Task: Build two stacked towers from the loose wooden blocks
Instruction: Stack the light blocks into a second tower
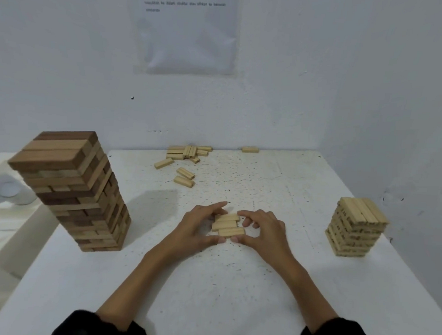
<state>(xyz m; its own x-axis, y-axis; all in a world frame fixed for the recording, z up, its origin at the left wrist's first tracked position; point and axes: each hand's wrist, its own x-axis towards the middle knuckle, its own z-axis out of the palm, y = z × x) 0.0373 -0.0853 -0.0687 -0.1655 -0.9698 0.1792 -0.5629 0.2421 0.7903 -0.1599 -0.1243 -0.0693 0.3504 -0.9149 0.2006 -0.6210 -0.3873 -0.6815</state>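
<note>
Three pale blocks are lying side by side, slightly staggered, near the middle of the white table, likely being squared into a new tower's first layer. The left hand and right hand are cupping them from either end, fingers curled round the far side and thumbs nearly meeting at the near edge, apparently to push the ends flush. A short pale tower is standing well apart to the right, a taller brown tower to the left, and loose blocks are waiting by the far edge
</note>
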